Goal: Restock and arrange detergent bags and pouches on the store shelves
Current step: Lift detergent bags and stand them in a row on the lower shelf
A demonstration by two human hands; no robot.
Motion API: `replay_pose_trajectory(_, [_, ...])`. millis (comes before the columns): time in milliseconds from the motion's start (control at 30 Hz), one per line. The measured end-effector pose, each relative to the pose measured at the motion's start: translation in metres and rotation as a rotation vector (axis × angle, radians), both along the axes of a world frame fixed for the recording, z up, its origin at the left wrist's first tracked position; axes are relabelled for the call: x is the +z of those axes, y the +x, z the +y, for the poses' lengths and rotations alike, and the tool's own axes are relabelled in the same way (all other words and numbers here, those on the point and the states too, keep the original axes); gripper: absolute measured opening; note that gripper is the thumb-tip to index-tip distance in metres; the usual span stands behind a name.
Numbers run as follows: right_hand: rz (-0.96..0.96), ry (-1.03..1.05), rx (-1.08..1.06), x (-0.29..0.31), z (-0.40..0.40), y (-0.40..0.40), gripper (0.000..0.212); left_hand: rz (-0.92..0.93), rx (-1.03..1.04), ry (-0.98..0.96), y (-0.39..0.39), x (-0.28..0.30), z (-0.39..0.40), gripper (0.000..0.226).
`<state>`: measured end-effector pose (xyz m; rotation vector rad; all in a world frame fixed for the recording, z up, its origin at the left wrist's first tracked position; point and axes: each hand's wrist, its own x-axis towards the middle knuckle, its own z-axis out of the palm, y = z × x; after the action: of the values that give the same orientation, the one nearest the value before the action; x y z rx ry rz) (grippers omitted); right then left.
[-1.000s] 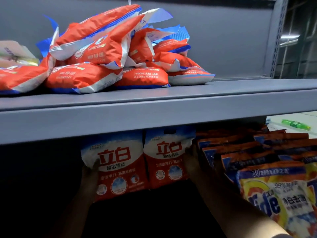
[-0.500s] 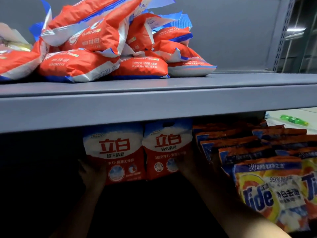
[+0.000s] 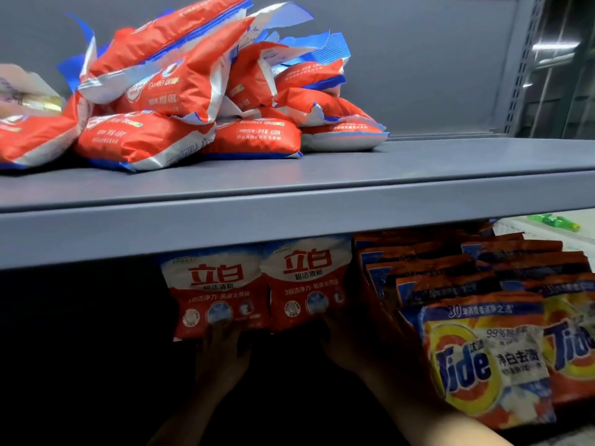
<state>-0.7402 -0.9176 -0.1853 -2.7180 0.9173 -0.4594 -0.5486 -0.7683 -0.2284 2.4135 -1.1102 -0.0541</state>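
Two red-and-white bags standing side by side under the grey shelf [image 3: 289, 220].
Left hand [image 3: 222, 352] touches the left bag [image 3: 215, 294] from below; right hand [image 3: 351, 342] touches the right bag [image 3: 307, 284]; grips too dark to tell.

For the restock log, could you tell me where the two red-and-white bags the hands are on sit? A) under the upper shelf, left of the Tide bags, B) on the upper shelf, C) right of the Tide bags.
A: the two red-and-white bags stand below the upper shelf, left of the Tide bags.
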Motion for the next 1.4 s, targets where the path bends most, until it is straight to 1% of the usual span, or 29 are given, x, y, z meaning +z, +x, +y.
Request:
replay_pose_trajectory(67, [-0.035,0.063,-0.003,0.018,0.011,-0.010,0.076,-0.002,0.030,0.024,-0.009,0.007,0.001,0.058])
replay_pose_trajectory(133, [-0.063,0.076,0.027,0.032,0.020,-0.022,0.080,0.002,0.047,0.024,-0.018,0.016,0.002,0.054])
replay_pose_trajectory(233, [-0.020,0.028,0.043,0.048,0.030,-0.037,0.073,-0.009,0.079,-0.006,-0.036,0.037,0.010,0.039])
replay_pose_trajectory(267, [0.007,0.067,0.054,0.052,0.033,-0.041,0.070,-0.018,0.090,-0.018,-0.044,0.046,0.014,0.035])
replay_pose_trajectory(333, [0.073,0.211,0.094,0.063,0.038,-0.049,0.061,-0.059,0.107,-0.026,-0.063,0.063,0.023,0.032])
replay_pose_trajectory(400, [0.100,0.287,0.128,0.072,0.041,-0.057,0.052,-0.093,0.122,-0.019,-0.083,0.081,0.035,0.031])
replay_pose_trajectory(467, [0.109,0.284,0.143,0.084,0.047,-0.069,0.047,-0.076,0.104,-0.016,-0.104,0.101,0.047,0.029])
replay_pose_trajectory(600, [0.229,0.199,0.172,0.114,0.065,-0.098,0.054,-0.078,0.065,0.057,-0.151,0.146,0.075,0.036])
replay_pose_trajectory(667, [0.265,0.187,0.235,0.132,0.077,-0.112,0.049,-0.062,0.062,0.075,-0.173,0.169,0.092,0.038])
replay_pose_trajectory(700, [0.271,0.178,0.275,0.143,0.083,-0.119,0.043,-0.091,0.063,0.079,-0.183,0.183,0.100,0.039])
replay_pose_trajectory(733, [0.255,0.159,0.303,0.154,0.088,-0.125,0.037,-0.133,0.072,0.067,-0.192,0.198,0.107,0.039])
replay_pose_trajectory(800, [0.181,0.127,0.338,0.180,0.096,-0.139,0.030,-0.211,0.083,-0.015,-0.207,0.231,0.121,0.038])
replay_pose_trajectory(900, [0.081,0.115,0.431,0.219,0.110,-0.154,0.032,-0.314,0.106,-0.166,-0.222,0.276,0.133,0.044])
replay_pose_trajectory(967, [0.013,0.147,0.473,0.241,0.120,-0.160,0.027,-0.347,0.130,-0.274,-0.221,0.302,0.138,0.045])
replay_pose_trajectory(1133, [-0.146,0.176,0.506,0.294,0.135,-0.161,0.024,-0.326,0.173,-0.519,-0.183,0.356,0.142,0.040])
replay_pose_trajectory(1200, [-0.211,0.139,0.475,0.315,0.136,-0.151,0.023,-0.308,0.207,-0.562,-0.159,0.374,0.140,0.036])
replay_pose_trajectory(1300, [-0.282,0.120,0.440,0.340,0.132,-0.128,0.021,-0.194,0.231,-0.612,-0.117,0.398,0.134,0.024])
replay_pose_trajectory(1400, [-0.339,0.090,0.378,0.358,0.124,-0.096,0.023,-0.097,0.233,-0.650,-0.073,0.417,0.124,0.019])
